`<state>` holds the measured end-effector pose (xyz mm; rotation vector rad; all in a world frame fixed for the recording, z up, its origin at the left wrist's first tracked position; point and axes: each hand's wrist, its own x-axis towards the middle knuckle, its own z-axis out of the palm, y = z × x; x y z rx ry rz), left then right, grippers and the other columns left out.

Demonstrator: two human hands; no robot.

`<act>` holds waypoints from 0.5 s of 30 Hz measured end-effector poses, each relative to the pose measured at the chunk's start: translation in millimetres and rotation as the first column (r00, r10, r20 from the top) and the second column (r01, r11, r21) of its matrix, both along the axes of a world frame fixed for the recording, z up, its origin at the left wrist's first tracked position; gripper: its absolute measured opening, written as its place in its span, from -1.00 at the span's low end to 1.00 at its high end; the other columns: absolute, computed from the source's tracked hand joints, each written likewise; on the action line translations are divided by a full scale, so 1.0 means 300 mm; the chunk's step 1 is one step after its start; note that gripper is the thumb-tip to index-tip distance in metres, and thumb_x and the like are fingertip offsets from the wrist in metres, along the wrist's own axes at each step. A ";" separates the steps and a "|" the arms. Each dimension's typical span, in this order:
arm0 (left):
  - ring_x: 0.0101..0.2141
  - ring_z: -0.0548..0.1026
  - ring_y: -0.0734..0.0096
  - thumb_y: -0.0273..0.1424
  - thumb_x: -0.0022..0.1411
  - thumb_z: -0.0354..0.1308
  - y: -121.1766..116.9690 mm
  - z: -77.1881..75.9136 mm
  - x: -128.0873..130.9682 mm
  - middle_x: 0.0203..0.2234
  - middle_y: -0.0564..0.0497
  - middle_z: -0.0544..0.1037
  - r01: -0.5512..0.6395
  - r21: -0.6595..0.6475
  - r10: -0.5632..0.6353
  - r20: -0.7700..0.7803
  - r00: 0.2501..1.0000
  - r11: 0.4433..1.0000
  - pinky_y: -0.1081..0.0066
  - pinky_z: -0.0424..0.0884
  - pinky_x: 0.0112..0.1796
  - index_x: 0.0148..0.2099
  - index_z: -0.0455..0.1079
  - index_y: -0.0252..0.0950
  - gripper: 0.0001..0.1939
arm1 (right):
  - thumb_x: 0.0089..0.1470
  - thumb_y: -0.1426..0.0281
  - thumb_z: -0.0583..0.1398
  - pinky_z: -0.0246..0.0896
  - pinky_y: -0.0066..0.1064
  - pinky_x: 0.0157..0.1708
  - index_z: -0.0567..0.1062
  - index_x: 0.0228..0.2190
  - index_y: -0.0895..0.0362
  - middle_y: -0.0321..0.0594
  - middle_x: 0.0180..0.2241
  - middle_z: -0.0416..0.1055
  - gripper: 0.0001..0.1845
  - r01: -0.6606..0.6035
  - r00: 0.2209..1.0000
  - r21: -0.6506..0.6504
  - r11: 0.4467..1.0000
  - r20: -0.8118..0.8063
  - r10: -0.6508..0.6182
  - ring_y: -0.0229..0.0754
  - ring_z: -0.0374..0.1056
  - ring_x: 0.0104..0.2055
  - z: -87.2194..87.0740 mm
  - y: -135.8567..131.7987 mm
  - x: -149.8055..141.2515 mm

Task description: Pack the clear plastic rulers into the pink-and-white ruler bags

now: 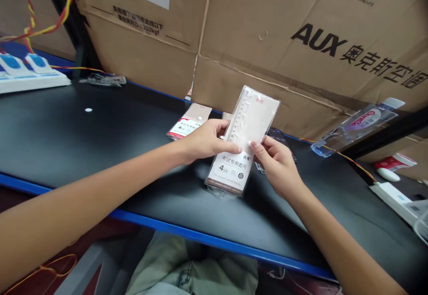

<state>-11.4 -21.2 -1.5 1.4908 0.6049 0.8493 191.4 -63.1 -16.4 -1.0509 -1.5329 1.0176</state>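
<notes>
Between both hands a ruler set packet (pixel 242 170) is held up, tilted, above the black table. Clear plastic covers its beige and white card, and a ruler scale runs down the left edge. My left hand (pixel 209 141) grips its left side, thumb across the front. My right hand (pixel 276 161) pinches the right side, thumb on the front and fingers behind. Just beyond my left wrist lies another ruler set packet (pixel 187 123) with red print. A dark phone (pixel 282 139) with lit digits is partly hidden behind my right hand.
Large cardboard boxes (pixel 254 54) wall off the back of the black table (pixel 100 147). A clear bottle (pixel 363 127) lies tilted at the right. Power strips stand at the left (pixel 36 78) and right (pixel 394 201). A small white piece (pixel 88 110) rests on the left side.
</notes>
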 end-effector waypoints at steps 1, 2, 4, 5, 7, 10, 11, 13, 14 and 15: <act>-0.09 0.58 0.06 -0.49 0.00 0.38 -0.002 0.000 0.001 -0.07 -0.19 0.60 0.005 0.014 -0.004 -0.012 1.000 1.000 0.13 0.52 -0.10 -0.01 0.47 -0.39 -0.55 | 0.21 0.16 0.23 0.45 -0.27 -0.12 0.54 -0.05 0.04 -0.19 -0.06 0.56 -0.67 -0.006 1.000 0.011 1.000 0.017 0.006 -0.06 0.48 -0.06 -0.004 0.000 -0.001; -0.09 0.58 0.07 -0.49 0.00 0.38 -0.004 0.001 0.002 -0.07 -0.19 0.60 0.010 0.028 -0.009 -0.023 1.000 1.000 0.14 0.52 -0.10 -0.02 0.47 -0.39 -0.55 | 0.22 0.15 0.22 0.44 -0.26 -0.11 0.53 -0.03 0.03 -0.19 -0.04 0.55 -0.65 -0.008 0.999 0.019 1.000 0.033 0.007 -0.05 0.48 -0.04 -0.007 0.000 -0.002; -0.09 0.57 0.08 -0.47 0.01 0.37 -0.012 0.002 0.003 -0.08 -0.17 0.60 0.021 0.052 -0.019 -0.045 0.999 0.998 0.16 0.52 -0.11 0.00 0.46 -0.37 -0.55 | 0.22 0.14 0.21 0.44 -0.24 -0.10 0.52 -0.03 0.03 -0.19 -0.04 0.55 -0.65 -0.007 0.999 0.016 1.000 0.048 0.006 -0.04 0.47 -0.04 -0.011 0.000 -0.002; -0.08 0.57 0.08 -0.46 0.02 0.36 -0.016 0.003 0.004 -0.09 -0.16 0.60 0.032 0.060 -0.028 -0.053 0.998 0.998 0.17 0.52 -0.12 0.01 0.45 -0.36 -0.55 | 0.22 0.14 0.21 0.44 -0.23 -0.11 0.52 -0.04 0.03 -0.19 -0.06 0.55 -0.65 -0.004 0.999 0.011 1.000 0.044 0.003 -0.03 0.48 -0.06 -0.011 0.000 -0.001; -0.07 0.56 0.08 -0.44 0.05 0.35 -0.024 0.005 0.005 -0.10 -0.14 0.60 0.068 0.068 -0.063 -0.069 0.996 0.995 0.19 0.53 -0.14 0.04 0.44 -0.33 -0.54 | 0.21 0.14 0.22 0.44 -0.22 -0.14 0.54 -0.09 0.04 -0.19 -0.10 0.56 -0.68 0.011 1.000 0.010 1.000 0.011 -0.011 -0.04 0.49 -0.09 -0.006 0.001 0.000; -0.09 0.57 0.11 -0.43 0.08 0.34 -0.030 0.004 0.004 -0.12 -0.13 0.60 0.138 0.052 -0.132 -0.103 0.986 0.989 0.21 0.52 -0.15 0.02 0.45 -0.33 -0.58 | 0.17 0.17 0.26 0.44 -0.24 -0.18 0.56 -0.19 0.05 -0.19 -0.17 0.57 -0.75 0.090 0.993 0.029 0.996 -0.081 -0.087 -0.05 0.50 -0.15 0.012 0.004 0.005; -0.11 0.58 0.13 -0.42 0.10 0.33 -0.030 0.003 0.004 -0.13 -0.13 0.61 0.159 0.040 -0.154 -0.112 0.982 0.986 0.22 0.52 -0.15 0.01 0.46 -0.34 -0.60 | 0.16 0.18 0.27 0.44 -0.25 -0.20 0.55 -0.24 0.06 -0.20 -0.20 0.57 -0.77 0.128 0.986 0.029 0.991 -0.114 -0.124 -0.05 0.50 -0.17 0.019 0.007 0.009; -0.16 0.59 0.16 -0.40 0.14 0.31 -0.028 0.001 0.006 -0.17 -0.13 0.62 0.179 0.012 -0.177 -0.111 0.978 0.984 0.24 0.52 -0.19 -0.02 0.46 -0.35 -0.65 | 0.13 0.18 0.29 0.44 -0.27 -0.26 0.54 -0.31 0.06 -0.21 -0.25 0.57 -0.79 0.191 0.970 0.009 0.982 -0.154 -0.187 -0.07 0.50 -0.22 0.030 0.016 0.018; -0.19 0.59 0.19 -0.39 0.16 0.30 -0.025 0.000 0.008 -0.19 -0.13 0.62 0.179 0.001 -0.178 -0.099 0.979 0.984 0.26 0.51 -0.22 -0.03 0.46 -0.36 -0.68 | 0.12 0.17 0.28 0.43 -0.29 -0.29 0.53 -0.32 0.06 -0.21 -0.28 0.56 -0.79 0.211 0.965 -0.010 0.977 -0.157 -0.210 -0.08 0.50 -0.25 0.031 0.023 0.024; -0.25 0.60 0.22 -0.37 0.17 0.30 -0.023 0.000 0.009 -0.22 -0.13 0.63 0.169 -0.010 -0.170 -0.086 0.982 0.985 0.29 0.51 -0.28 -0.04 0.46 -0.36 -0.69 | 0.13 0.15 0.27 0.42 -0.31 -0.32 0.52 -0.33 0.06 -0.22 -0.30 0.55 -0.77 0.227 0.962 -0.028 0.973 -0.148 -0.229 -0.11 0.49 -0.29 0.030 0.030 0.030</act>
